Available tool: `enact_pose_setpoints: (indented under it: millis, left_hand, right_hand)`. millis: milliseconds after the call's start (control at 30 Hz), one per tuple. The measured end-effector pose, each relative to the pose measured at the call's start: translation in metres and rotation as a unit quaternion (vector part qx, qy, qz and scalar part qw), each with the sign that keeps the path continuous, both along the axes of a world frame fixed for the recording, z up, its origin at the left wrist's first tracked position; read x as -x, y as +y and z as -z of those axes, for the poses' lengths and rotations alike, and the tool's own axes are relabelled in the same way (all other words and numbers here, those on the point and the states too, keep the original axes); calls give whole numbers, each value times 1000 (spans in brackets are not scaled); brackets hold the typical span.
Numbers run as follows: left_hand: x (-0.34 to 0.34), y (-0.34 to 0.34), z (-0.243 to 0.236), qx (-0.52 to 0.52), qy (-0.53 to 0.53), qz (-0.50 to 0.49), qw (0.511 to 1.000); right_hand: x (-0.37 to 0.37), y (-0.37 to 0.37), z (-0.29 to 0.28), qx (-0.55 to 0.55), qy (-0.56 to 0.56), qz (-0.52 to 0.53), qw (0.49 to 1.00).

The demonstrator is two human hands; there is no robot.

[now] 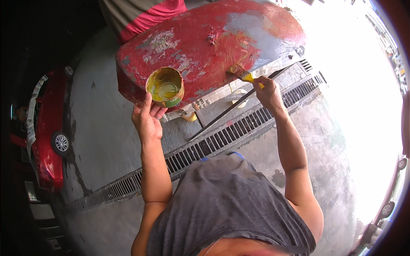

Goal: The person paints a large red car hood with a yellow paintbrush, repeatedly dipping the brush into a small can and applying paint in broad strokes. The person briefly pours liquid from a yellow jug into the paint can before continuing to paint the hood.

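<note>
My left hand (147, 117) grips an opened tin can (173, 101) with yellowish-green residue coating its inside and a green label. It holds the can over the left part of a red painted panel (196, 55), which has grey patches and flaking, blistered paint. In my right hand (270, 94) is a paintbrush (247, 77) with a yellow handle, the fingers closed round it. Its bristles touch the near edge of the panel, where the surface looks wet and brownish. Newspaper strips (218, 93) line that near edge.
A metal floor grate (239, 128) runs diagonally beneath me. Under the panel stand a thin dark support bar (230, 110) and a pale round container (240, 98). A red car (47, 132) is at the left. Another person in a red and grey garment (147, 17) stands beyond the panel.
</note>
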State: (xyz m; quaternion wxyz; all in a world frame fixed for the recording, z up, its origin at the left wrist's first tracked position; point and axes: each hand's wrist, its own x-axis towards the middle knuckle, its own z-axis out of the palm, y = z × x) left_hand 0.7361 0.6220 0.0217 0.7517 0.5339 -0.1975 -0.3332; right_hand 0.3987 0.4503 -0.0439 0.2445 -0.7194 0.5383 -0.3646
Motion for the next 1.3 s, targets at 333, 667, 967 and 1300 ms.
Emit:
enact_pose_setpoints:
  millis: [333, 667, 967, 1300]
  left_hand:
    - [-14, 73, 14, -34, 27, -86, 995]
    - [-24, 77, 22, -26, 26, -97, 995]
    - [-27, 73, 20, -27, 20, -102, 994]
    - [-20, 70, 15, -19, 6, -117, 993]
  right_hand:
    - [17, -4, -8, -2, 44, 56, 997]
    - [22, -1, -13, 15, 15, 56, 998]
    - [45, -1, -12, 32, 79, -46, 995]
    - [41, -96, -14, 42, 91, 56, 993]
